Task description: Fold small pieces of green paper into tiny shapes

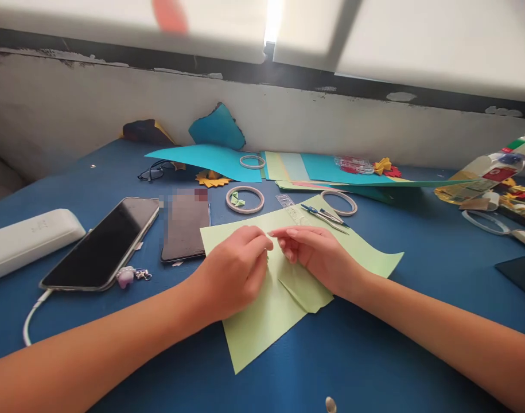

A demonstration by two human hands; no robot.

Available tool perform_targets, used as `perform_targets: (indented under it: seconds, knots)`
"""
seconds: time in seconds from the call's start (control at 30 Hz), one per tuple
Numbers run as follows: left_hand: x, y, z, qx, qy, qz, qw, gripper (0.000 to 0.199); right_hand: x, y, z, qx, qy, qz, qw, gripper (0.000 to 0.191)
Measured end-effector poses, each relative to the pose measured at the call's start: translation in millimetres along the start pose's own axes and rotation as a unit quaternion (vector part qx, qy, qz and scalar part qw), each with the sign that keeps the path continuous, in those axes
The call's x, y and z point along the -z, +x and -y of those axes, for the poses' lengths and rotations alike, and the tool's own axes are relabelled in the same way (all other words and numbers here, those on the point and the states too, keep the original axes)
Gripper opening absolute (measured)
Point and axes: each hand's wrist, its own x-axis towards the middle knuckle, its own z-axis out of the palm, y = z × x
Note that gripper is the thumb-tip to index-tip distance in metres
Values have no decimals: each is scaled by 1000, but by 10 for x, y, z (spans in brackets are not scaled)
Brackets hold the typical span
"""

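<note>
My left hand (236, 272) is closed over a light green sheet of paper (257, 338), with its thumb and index finger pressed together. A tiny green edge shows under the fingers, but what they hold is mostly hidden. Close to its right, my right hand (318, 252) has its thumb laid along the index finger and the other fingers curled in. Anything in that pinch is too small to make out. The fingertips of both hands almost meet. Below the right hand, a smaller folded green piece of paper (307, 289) lies on the sheet.
Compasses (325, 217) and a clear ruler (290, 207) lie at the sheet's far edge. Tape rolls (262, 201) (352, 205) stand behind. At left are two phones (102, 244) (185, 229) and a white case (34, 238). Blue paper (210, 160) and a bottle (481, 172) sit farther back.
</note>
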Motion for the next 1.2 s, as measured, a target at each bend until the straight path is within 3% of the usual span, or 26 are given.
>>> perform_targets:
  seconds: [0.2,0.33,0.53,1.2]
  knots:
    - [54,-47,-73,77,-22,-45,996,18,-72,-107,22,-19,12,26,999,21]
    - [84,-68,-68,53,-35,-8,998,23,-106,-155,11,-31,-2,32,999,21]
    - [102,-41,-74,15,-27,-2,1000,20,-98,-145,7,-24,-94,30,995,26]
    - [104,-62,-60,13,-42,19,999,20,-111,-146,25,-33,-92,16,995,11]
